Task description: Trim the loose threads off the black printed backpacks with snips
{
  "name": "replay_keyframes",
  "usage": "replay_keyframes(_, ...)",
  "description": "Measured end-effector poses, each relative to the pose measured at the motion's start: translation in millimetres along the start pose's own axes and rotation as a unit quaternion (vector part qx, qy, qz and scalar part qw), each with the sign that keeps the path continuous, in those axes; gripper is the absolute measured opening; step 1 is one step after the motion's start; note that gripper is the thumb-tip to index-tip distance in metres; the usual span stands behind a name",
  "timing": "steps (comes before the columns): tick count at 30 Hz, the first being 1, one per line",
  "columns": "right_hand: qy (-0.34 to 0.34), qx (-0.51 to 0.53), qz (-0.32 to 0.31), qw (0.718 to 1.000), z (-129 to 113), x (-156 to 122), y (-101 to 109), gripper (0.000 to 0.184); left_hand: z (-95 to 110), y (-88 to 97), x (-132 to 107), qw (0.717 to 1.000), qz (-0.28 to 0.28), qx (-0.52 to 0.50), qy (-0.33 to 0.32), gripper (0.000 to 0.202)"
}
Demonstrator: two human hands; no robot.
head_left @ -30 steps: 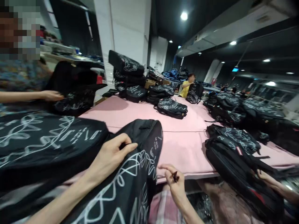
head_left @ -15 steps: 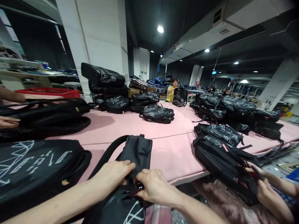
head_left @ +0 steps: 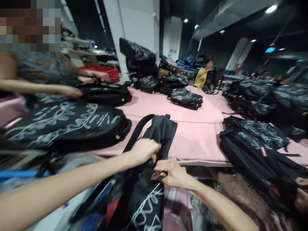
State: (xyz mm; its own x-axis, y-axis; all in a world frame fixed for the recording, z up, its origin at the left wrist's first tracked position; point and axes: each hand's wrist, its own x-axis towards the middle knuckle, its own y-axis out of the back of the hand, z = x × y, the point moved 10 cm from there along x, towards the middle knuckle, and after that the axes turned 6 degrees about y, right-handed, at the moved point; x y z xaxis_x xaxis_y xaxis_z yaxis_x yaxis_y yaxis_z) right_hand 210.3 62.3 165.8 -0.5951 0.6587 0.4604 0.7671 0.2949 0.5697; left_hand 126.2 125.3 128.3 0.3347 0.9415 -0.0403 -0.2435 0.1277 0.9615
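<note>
Hanging over the pink tabletop [head_left: 192, 141] edge, the black backpack [head_left: 154, 160] lay under both hands. The left hand [head_left: 146, 150] gripped its top; the right hand [head_left: 172, 173] pinched a small dark piece on it.

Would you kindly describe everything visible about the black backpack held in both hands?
The black fabric backpack with white line print hangs over the near edge of the pink-covered table, its upper part resting on the cloth and its printed body drooping below. A black strap arcs off its top. The left hand grips its upper part; the right hand pinches a small dark piece at its side, too blurred to identify.
</note>
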Motion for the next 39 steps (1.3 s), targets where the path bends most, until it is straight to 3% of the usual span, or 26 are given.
replay_keyframes(2,0.048,-0.005,-0.119,0.992,-4.1,-2.6,-19.7,0.03,5.5,12.1,-19.2,0.998,0.002,-0.044,-0.042,0.013)
replay_keyframes(3,0.049,-0.012,-0.14,0.989,-2.2,-4.5,-21.1,0.027,9.3,16.9,-31.7,0.995,0.002,-0.068,-0.071,0.016)
replay_keyframes(5,0.04,-0.035,-0.147,0.988,1.3,-8.0,-17.1,0.02,13.6,21.2,-59.0,0.989,0.004,-0.099,-0.105,0.019)
replay_keyframes(10,0.101,-0.096,-0.156,0.978,-14.6,-22.9,-24.6,0.017,10.7,5.7,-108.6,0.991,0.029,-0.108,-0.078,0.028)
replay_keyframes(14,0.211,-0.215,-0.125,0.945,-27.7,-38.1,-41.2,0.023,16.8,0.3,-129.9,0.982,0.149,-0.052,-0.1,0.008)
replay_keyframes(19,0.317,-0.273,-0.067,0.906,-41.4,-50.2,-51.7,0.017,18.9,8.0,-154.6,0.943,0.301,-0.032,-0.139,0.016)
replay_keyframes(25,0.313,-0.272,-0.098,0.905,-42.7,-49.4,-59.6,0.021,17.1,16.2,-162.2,0.936,0.318,-0.021,-0.147,0.029)
replay_keyframes(33,0.292,-0.259,-0.111,0.914,-34.6,-50.9,-66.2,0.02,10.4,14.8,-160.4,0.942,0.315,-0.011,-0.116,0.02)
replay_keyframes(36,0.245,-0.244,-0.12,0.931,-22.4,-46.8,-62.0,0.017,10.7,13.3,-155.3,0.944,0.31,-0.009,-0.11,0.019)
replay_keyframes(39,0.168,-0.192,-0.153,0.955,-17.9,-34.4,-60.0,0.016,-0.8,11.9,-147.5,0.945,0.323,-0.011,-0.056,0.013)
